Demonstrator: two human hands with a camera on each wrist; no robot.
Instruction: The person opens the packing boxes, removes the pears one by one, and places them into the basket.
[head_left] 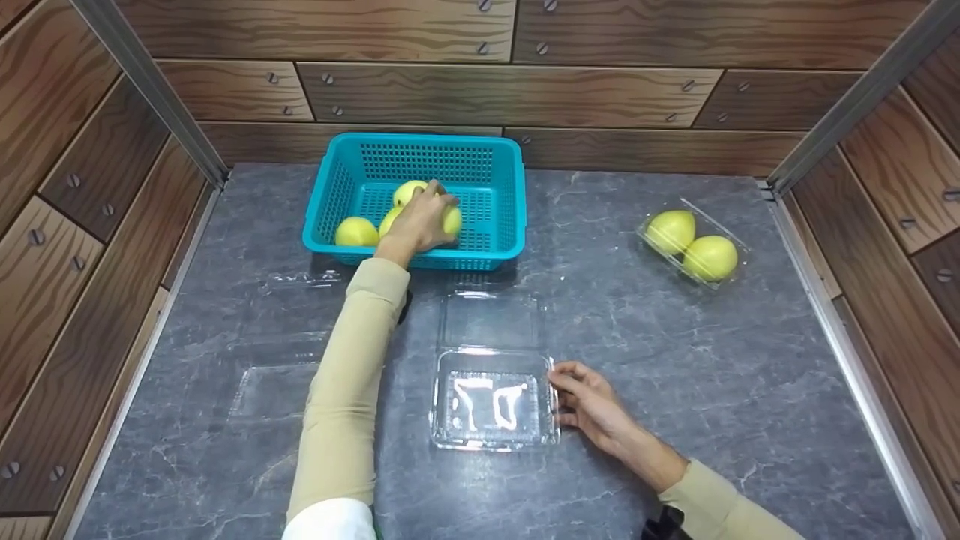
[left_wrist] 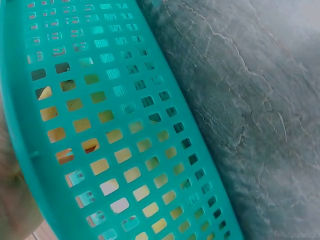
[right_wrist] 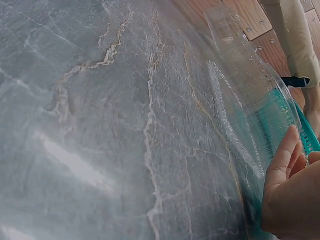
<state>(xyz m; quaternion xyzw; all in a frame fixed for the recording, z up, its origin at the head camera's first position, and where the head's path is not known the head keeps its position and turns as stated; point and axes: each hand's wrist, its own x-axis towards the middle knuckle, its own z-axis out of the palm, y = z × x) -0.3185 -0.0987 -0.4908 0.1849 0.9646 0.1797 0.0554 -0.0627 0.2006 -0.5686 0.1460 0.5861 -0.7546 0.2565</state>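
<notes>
My left hand (head_left: pixel 421 219) reaches over the near rim of a teal plastic basket (head_left: pixel 480 262), its fingers curled round a yellow apple (head_left: pixel 452 220). Several more yellow apples (head_left: pixel 356 232) lie in the basket around it. The left wrist view mostly shows the basket's slotted wall (left_wrist: pixel 115 120), with yellow fruit behind the holes. An open clear plastic clamshell box (head_left: pixel 495 435) lies on the table, its lid (head_left: pixel 491 319) folded back toward the basket. My right hand (head_left: pixel 596 409) pinches the box's right edge. In the right wrist view, fingertips meet the clear box's rim (right_wrist: pixel 285 92).
Another clear plastic box (head_left: pixel 262 390) lies open at the left, partly behind my left forearm. At the right, a clear box (head_left: pixel 705 281) contains two yellow apples (head_left: pixel 709 258). Wood-patterned walls (head_left: pixel 510 94) border the grey marbled table (head_left: pixel 750 420).
</notes>
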